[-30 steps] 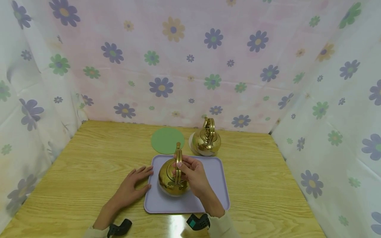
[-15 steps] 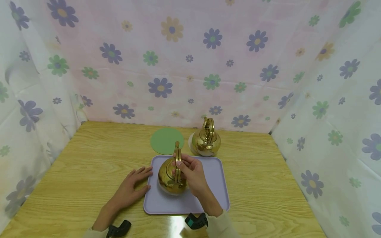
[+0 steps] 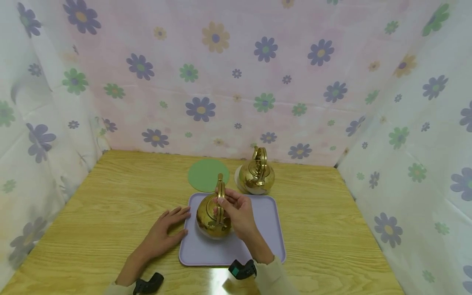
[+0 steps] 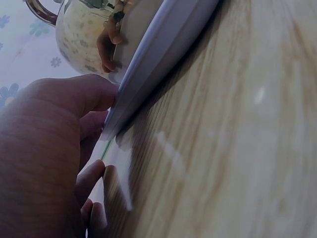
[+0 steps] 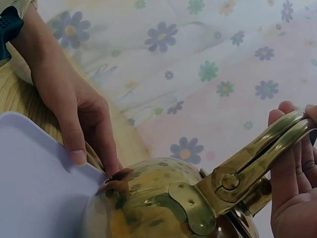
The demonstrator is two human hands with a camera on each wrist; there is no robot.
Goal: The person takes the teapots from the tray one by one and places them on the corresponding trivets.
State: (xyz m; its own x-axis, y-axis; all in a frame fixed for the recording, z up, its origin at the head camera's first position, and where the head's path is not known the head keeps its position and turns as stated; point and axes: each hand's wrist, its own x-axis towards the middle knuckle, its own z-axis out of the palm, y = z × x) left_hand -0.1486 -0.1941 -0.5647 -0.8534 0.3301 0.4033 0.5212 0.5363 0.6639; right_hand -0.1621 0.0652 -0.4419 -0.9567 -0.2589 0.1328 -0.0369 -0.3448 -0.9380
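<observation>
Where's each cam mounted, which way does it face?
Head: on the head, facing forward and down at the table, tray and two kettles; both hands show, left hand, right hand.
Left wrist: on that wrist, facing the tray's edge and held kettle; left hand shows.
Right wrist: on that wrist, facing across the held kettle; right hand's fingers, left hand beyond.
Head and right wrist share: both hands, tray, held kettle.

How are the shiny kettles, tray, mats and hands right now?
Near kettle: upright, held; whether lifted, unclear
Far kettle: upright, not held
Tray: lying flat
Green mat: lying flat
Pale mat: partly hidden
Left hand: touching the tray's edge
Right hand: gripping the near kettle's handle
</observation>
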